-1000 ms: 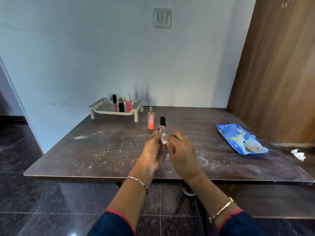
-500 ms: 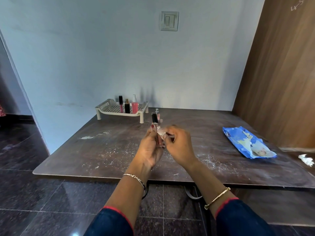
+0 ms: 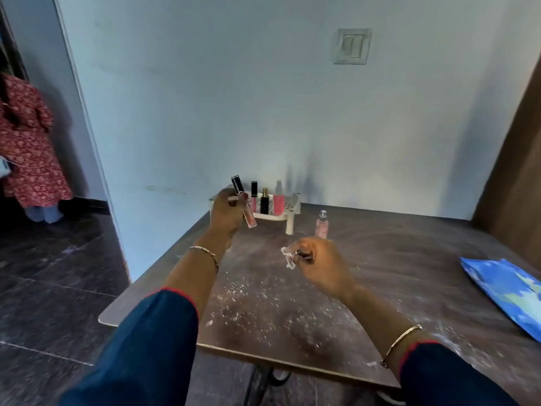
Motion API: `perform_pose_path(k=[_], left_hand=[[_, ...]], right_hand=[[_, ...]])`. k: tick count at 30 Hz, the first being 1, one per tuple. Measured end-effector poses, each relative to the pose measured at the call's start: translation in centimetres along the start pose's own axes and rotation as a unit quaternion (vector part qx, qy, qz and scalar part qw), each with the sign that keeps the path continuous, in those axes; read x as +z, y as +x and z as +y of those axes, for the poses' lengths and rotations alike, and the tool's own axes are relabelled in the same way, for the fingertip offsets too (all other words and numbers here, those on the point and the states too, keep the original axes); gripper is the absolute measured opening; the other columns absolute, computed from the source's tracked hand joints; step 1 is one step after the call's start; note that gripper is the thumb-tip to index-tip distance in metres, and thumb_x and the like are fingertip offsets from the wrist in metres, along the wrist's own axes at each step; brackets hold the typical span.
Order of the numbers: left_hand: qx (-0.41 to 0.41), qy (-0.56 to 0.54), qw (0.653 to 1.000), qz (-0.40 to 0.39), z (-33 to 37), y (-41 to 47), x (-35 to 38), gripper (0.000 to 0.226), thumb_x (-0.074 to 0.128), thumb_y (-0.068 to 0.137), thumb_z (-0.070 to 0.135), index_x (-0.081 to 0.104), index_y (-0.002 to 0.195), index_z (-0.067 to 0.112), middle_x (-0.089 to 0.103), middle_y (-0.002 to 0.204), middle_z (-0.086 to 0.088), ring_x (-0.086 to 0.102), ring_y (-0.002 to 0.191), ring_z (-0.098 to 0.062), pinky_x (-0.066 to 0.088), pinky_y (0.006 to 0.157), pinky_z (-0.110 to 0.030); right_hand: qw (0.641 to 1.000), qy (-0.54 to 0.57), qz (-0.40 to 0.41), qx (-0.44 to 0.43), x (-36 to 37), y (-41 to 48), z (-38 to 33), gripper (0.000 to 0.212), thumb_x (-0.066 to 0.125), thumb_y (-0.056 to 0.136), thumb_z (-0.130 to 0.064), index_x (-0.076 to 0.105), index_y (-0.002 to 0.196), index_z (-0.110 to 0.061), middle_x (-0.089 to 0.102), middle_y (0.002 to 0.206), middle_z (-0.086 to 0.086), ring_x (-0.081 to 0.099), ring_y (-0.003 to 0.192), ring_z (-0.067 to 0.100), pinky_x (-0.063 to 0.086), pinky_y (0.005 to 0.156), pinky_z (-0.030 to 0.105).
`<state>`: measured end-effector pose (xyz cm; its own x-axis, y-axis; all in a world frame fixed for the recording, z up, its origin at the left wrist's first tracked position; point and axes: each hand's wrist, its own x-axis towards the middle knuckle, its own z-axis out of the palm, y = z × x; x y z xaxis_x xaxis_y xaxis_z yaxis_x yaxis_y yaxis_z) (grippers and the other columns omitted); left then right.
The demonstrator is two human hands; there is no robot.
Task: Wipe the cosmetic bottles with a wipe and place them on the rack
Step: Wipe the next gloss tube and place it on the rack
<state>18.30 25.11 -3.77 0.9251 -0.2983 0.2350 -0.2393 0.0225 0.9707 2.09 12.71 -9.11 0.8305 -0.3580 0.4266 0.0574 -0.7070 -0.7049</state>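
Already three bottles (image 3: 264,202) stand on the rack (image 3: 294,200). The left hand (image 3: 227,213) grips a gloss tube (image 3: 249,218), tilted just in front of the rack and not yet set down. The right hand (image 3: 319,265) pinches the wipe (image 3: 288,257) in curled fingers (image 3: 304,253). One spray bottle (image 3: 322,227) stands on the counter (image 3: 395,273), probably the last to wipe.

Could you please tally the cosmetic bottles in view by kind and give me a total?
Black-capped gloss tubes: 2, held tube in the left hand, second tube on the rack.
Pink spray bottles: 2, racked spray, table spray.
Black gold-capped bottle: 1.
Total: 5.
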Motion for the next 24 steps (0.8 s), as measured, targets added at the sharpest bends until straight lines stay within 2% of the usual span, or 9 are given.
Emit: perform_pose_path(k=[2,4,7,9,16,20,24], left_hand=[[0.025,0.096,0.995,0.015,-0.4,3.1,-0.9,0.026,0.058,0.092,0.027,0.053,0.113,0.014,0.066,0.106,-0.013,0.065,0.096,-0.032,0.052,0.087,-0.042],[0.04,0.161,0.986,0.015,-1.0,6.1,-1.2,0.026,0.06,0.089,0.029,0.053,0.11,0.016,0.067,0.107,-0.013,0.065,0.094,-0.032,0.052,0.087,-0.042],[0.052,0.209,0.977,0.011,-2.1,9.6,-0.7,0.03,0.062,0.089,0.026,0.054,0.114,0.013,0.067,0.109,-0.012,0.065,0.096,-0.03,0.049,0.082,-0.032],[0.058,0.23,0.971,0.016,-3.0,11.5,0.0,0.032,0.061,0.089,0.023,0.055,0.118,0.01,0.066,0.112,-0.012,0.062,0.1,-0.029,0.042,0.075,-0.027],[0.064,0.285,0.956,0.024,-5.9,15.4,2.9,0.03,0.061,0.09,0.021,0.056,0.115,0.006,0.065,0.113,-0.016,0.058,0.107,-0.032,0.038,0.077,-0.027],[0.04,0.339,0.938,0.061,-6.8,16.4,3.4,0.025,0.056,0.091,0.031,0.056,0.11,0.014,0.066,0.109,-0.008,0.057,0.106,-0.031,0.034,0.088,-0.036],[0.041,0.363,0.928,0.068,-7.4,17.2,3.4,0.026,0.056,0.091,0.032,0.057,0.11,0.014,0.066,0.11,-0.008,0.056,0.107,-0.031,0.032,0.088,-0.037]], right_hand=[[1.0,-0.015,-0.004,-0.019,1.0,1.7,0.6,0.019,0.068,0.084,-0.001,0.073,0.095,-0.015,0.071,0.097,-0.008,0.066,0.086,0.0,0.053,0.08,0.015],[0.998,-0.03,-0.008,-0.045,1.9,3.4,1.5,0.017,0.068,0.083,-0.002,0.074,0.091,-0.016,0.072,0.091,-0.008,0.067,0.081,0.002,0.056,0.079,0.023],[0.995,-0.07,-0.025,-0.062,2.9,5.6,2.8,0.016,0.067,0.083,-0.008,0.074,0.091,-0.02,0.069,0.09,-0.012,0.065,0.08,0.003,0.056,0.077,0.026],[0.992,-0.089,-0.035,-0.078,3.3,6.8,3.7,0.018,0.065,0.082,-0.008,0.074,0.091,-0.02,0.068,0.091,-0.012,0.065,0.08,0.003,0.056,0.076,0.029],[0.989,-0.112,-0.036,-0.093,3.5,8.5,5.2,0.019,0.065,0.08,-0.008,0.074,0.092,-0.021,0.068,0.092,-0.011,0.063,0.081,0.002,0.054,0.076,0.023],[0.986,-0.127,-0.046,-0.098,3.5,8.6,5.7,0.021,0.065,0.08,-0.007,0.074,0.094,-0.02,0.068,0.093,-0.011,0.063,0.082,0.003,0.053,0.077,0.022],[0.984,-0.133,-0.055,-0.103,3.6,8.8,6.0,0.02,0.066,0.081,-0.008,0.073,0.096,-0.019,0.068,0.094,-0.01,0.062,0.083,0.005,0.054,0.078,0.023]])
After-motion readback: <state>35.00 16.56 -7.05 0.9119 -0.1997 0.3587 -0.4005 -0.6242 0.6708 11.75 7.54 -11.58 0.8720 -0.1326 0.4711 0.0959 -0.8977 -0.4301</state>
